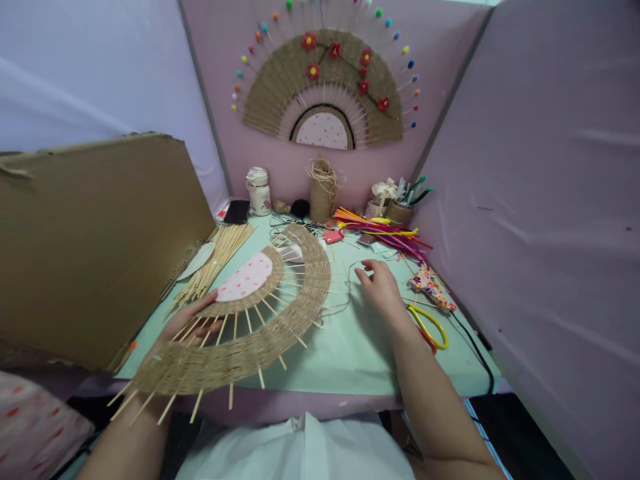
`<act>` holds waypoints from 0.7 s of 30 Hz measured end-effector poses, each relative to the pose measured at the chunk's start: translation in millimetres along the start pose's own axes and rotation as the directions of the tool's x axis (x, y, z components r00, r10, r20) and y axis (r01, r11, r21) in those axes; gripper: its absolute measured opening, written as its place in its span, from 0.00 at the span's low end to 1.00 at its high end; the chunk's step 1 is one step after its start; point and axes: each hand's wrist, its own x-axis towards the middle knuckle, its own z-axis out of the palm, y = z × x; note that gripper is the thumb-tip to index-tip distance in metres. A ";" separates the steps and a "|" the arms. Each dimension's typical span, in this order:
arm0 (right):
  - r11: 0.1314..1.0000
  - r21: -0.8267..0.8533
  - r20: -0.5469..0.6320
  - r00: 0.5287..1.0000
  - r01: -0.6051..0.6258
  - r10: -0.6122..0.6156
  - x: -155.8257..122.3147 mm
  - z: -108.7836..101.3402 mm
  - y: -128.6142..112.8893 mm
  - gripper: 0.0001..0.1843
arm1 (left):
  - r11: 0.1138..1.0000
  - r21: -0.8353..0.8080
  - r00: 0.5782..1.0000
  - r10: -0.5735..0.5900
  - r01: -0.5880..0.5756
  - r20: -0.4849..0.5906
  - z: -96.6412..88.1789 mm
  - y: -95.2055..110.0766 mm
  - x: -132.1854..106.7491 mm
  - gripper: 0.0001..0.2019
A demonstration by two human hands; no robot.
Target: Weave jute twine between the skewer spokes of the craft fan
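My left hand (193, 325) grips a half-round woven fan (260, 345) by its inner half-disc, thumb on the spotted pink centre and fingers beneath. Thin wooden sticks radiate from the centre through a woven twine band and poke out past its edge. My right hand (379, 283) is raised over the table to the right of the fan, thumb and fingertips pinched together. A thin strand of twine (349, 287) loops from those fingertips down toward the fan's right edge.
A finished fan (350, 73) with red flowers hangs on the back wall. Cardboard (100, 247) stands at left beside a bundle of sticks (215, 263). Behind are a white bottle (259, 193), twine roll (323, 193) and pipe cleaners (383, 233). Yellow-handled scissors (433, 327) and a glue gun (431, 290) lie right.
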 end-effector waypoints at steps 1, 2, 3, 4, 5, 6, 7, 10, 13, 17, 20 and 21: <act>0.999 -0.013 -0.013 0.999 0.047 -0.047 -0.7 -1.1 -3.6 0.14 | 1.000 -0.019 1.000 -0.019 0.019 -0.006 2.1 0.4 -1.1 0.22; 0.997 0.018 0.003 0.997 0.076 -0.076 -1.7 -2.3 -8.1 0.13 | 0.999 -0.039 0.999 -0.031 0.030 -0.013 4.4 0.9 -2.4 0.22; 0.993 0.082 0.061 0.994 0.082 -0.088 -3.1 -3.2 -13.1 0.13 | 0.998 -0.051 0.999 -0.041 0.040 -0.017 6.5 1.4 -3.7 0.23; 0.985 0.159 0.155 0.984 0.063 -0.088 -4.9 -3.7 -18.3 0.14 | 0.997 -0.064 0.999 -0.049 0.048 -0.012 8.3 1.8 -4.8 0.23; 0.973 0.228 0.274 0.958 0.022 -0.086 -7.1 -3.8 -23.6 0.14 | 0.996 -0.079 0.999 -0.050 0.049 -0.001 9.4 2.0 -5.7 0.23; 0.961 0.276 0.390 0.917 -0.028 -0.086 -9.6 -3.3 -28.3 0.15 | 0.995 -0.089 0.999 -0.051 0.051 0.011 9.9 2.0 -6.3 0.23; 0.951 0.301 0.477 0.874 -0.069 -0.087 -12.2 -2.5 -32.4 0.15 | 0.994 -0.098 0.999 -0.043 0.045 0.021 9.8 1.9 -6.6 0.22; 0.923 0.368 0.543 0.832 -0.115 -0.113 -19.0 0.7 -39.3 0.14 | 0.994 -0.110 0.999 -0.012 0.016 0.040 8.5 1.1 -6.8 0.22; 0.863 0.491 0.559 0.803 -0.119 -0.207 -24.2 2.2 -41.5 0.14 | 0.995 -0.102 0.999 -0.016 0.019 0.033 9.6 1.5 -7.7 0.23; 0.810 0.568 0.677 0.643 -0.146 -0.358 -32.2 3.3 -48.5 0.17 | 0.995 -0.103 1.000 0.001 0.000 0.012 11.1 2.6 -5.2 0.22; 0.803 0.569 0.703 0.612 -0.179 -0.362 -37.4 8.0 -54.8 0.17 | 0.992 -0.112 0.997 0.057 -0.051 0.049 4.8 2.0 2.3 0.22; 0.804 0.561 0.699 0.633 -0.197 -0.332 -38.3 10.0 -55.8 0.17 | 0.991 -0.119 0.995 0.064 -0.055 0.076 1.6 1.7 5.0 0.22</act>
